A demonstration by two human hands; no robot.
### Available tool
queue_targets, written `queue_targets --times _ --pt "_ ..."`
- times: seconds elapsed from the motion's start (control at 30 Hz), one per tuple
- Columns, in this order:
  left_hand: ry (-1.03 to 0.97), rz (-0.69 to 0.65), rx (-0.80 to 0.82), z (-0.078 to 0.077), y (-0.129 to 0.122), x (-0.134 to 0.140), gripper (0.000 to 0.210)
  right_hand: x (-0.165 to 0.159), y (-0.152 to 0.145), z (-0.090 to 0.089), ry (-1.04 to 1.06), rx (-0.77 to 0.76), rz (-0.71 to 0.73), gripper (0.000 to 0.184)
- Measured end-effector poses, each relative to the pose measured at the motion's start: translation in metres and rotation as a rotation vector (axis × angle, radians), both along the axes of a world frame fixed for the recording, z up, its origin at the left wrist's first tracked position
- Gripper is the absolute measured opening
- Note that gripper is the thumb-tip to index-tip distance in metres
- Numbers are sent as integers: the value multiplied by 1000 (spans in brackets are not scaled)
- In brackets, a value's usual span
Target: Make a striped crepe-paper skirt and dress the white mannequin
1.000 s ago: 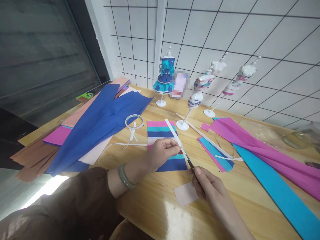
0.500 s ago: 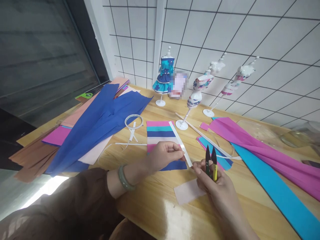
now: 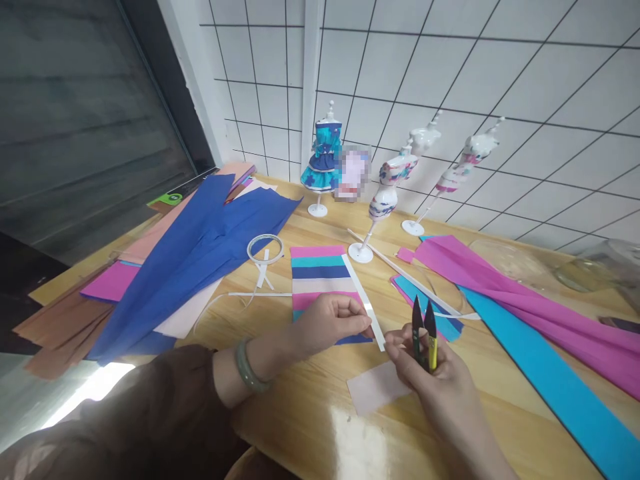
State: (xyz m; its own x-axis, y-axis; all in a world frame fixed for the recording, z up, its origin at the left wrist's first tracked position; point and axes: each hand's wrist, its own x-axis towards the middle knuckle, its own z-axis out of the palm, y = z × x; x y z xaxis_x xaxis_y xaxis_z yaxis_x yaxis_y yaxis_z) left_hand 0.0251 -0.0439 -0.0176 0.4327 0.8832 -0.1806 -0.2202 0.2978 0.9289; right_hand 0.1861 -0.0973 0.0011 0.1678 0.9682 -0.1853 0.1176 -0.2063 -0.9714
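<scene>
My left hand (image 3: 336, 325) pinches a narrow white tape strip (image 3: 361, 293) between thumb and fingers. The strip slants along the right edge of a sheet of pink, teal, blue and pale stripes (image 3: 320, 272), whose lower part my left hand covers. Its near end meets the fingertips of my right hand (image 3: 433, 363); whether they grip it, I cannot tell. Thread snips (image 3: 424, 337) rest in my right hand, blades pointing up and apart, one handle side yellow. Below the hands lies a pale pink paper rectangle (image 3: 376, 388), partly behind my right hand.
A roll of white tape (image 3: 265, 249) and cut strips lie left of the striped sheet. Blue crepe paper (image 3: 200, 247) covers the left side; magenta (image 3: 480, 280) and turquoise paper (image 3: 530, 367) cover the right. Small dress forms (image 3: 361, 252) stand at the back by the tiled wall (image 3: 400, 60).
The view has shifted slightly. Both hands stay on much the same spot, with the strip's near end a little closer to me. The snips are still in my right hand.
</scene>
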Motion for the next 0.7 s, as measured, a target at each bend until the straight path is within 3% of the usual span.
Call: queue_targets --times 0.27,0.37,0.7 --pt "-140 -133 -142 2 0 -1 27 6 2 -4 -192 98 27 26" --pt "-168 -105 -206 -2 1 0 26 9 1 -5 -266 153 37 22" --pt "-240 -136 -189 -4 2 -1 20 8 2 -5 -271 157 56 19"
